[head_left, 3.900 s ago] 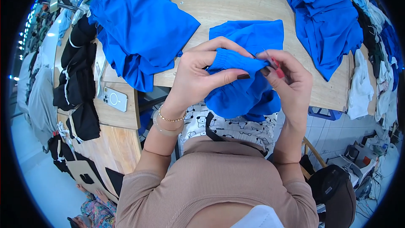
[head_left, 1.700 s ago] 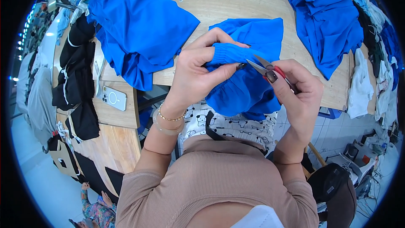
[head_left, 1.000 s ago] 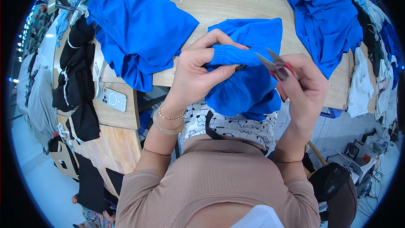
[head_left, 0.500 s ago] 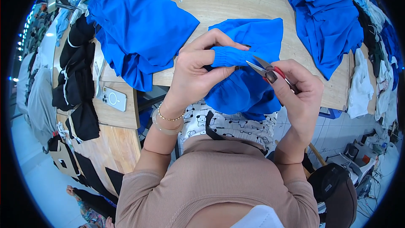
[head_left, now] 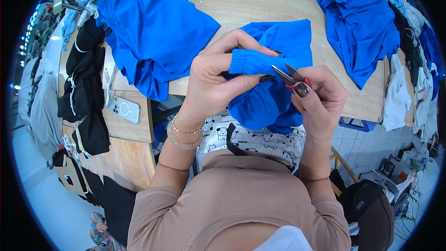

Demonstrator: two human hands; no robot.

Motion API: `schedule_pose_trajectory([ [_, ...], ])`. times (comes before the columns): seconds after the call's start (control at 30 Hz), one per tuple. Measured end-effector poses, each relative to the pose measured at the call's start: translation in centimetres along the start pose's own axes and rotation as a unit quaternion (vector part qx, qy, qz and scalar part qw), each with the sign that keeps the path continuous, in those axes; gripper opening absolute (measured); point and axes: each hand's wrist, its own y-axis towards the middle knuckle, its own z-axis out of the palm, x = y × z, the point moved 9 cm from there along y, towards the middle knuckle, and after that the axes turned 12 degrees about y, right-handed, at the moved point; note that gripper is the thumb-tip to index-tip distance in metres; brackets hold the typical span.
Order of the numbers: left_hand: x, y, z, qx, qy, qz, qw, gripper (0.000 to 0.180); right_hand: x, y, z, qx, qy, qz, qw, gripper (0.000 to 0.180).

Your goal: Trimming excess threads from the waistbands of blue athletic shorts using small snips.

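My left hand [head_left: 204, 81] is closed on a blue garment [head_left: 262, 111], thumb and forefinger pinching its gathered elastic edge [head_left: 246, 62]. The rest of the garment drapes over the table's near edge toward my lap. A pair of small thread snips [head_left: 285, 75] with red handles is gripped in my right hand [head_left: 323, 100]. Their two pointed blades stand apart, tips at the blue cloth just right of my left fingertips. Whether any thread lies between the blades is too small to tell.
Blue garments are heaped on the table at the left [head_left: 148, 28] and right [head_left: 362, 23]. A white phone [head_left: 126, 109] lies near black cloth bundles [head_left: 86, 79]. White cloth [head_left: 397, 95] hangs at the right edge. A dark chair [head_left: 371, 209] stands lower right; another person's hand [head_left: 101, 225] shows lower left.
My right hand has shifted slightly left with the snips, blades still apart. My left hand keeps its pinch on the elastic edge. At lower left, the other person and black cloth have moved.
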Motion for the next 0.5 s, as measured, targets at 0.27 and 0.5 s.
schedule_pose_trajectory([
  [0.27, -0.7, 0.3, 0.0, 0.018, 0.031, 0.018, 0.999, 0.015, 0.2, 0.0, 0.0, 0.005, 0.022, -0.027, 0.999, 0.013],
  [0.5, -1.1, 0.5, 0.1, 0.013, 0.063, 0.024, 0.998, 0.017, -0.3, 0.4, 0.1, 0.006, 0.112, -0.003, 0.994, 0.013],
])
